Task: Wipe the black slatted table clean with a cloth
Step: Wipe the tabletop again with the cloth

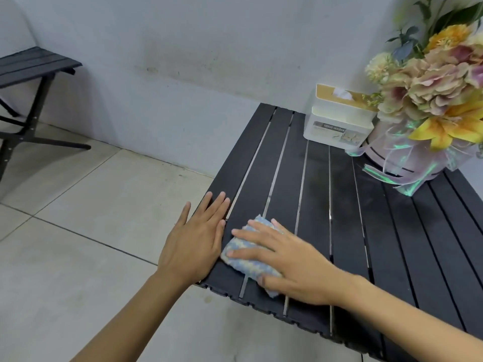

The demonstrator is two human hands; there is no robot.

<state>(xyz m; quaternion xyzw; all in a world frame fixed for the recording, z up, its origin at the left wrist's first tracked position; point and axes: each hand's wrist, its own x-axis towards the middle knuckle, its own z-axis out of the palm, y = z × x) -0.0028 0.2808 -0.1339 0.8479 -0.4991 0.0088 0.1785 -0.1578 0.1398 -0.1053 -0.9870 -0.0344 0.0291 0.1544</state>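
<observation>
The black slatted table [339, 205] fills the right half of the view, its slats running away from me. A folded blue-and-cream cloth [241, 253] lies near the table's near left corner. My right hand [285, 257] presses flat on the cloth with straight, spread fingers and covers much of it. My left hand [196, 236] rests flat on the table's left edge beside the cloth, fingers straight, holding nothing.
A white tissue holder [337, 121] stands at the table's far end. Beside it, at the far right, is a flower arrangement [428, 100] in a ribboned round box. A black folding stool [31, 74] stands on the tiled floor at far left. A white wall runs behind.
</observation>
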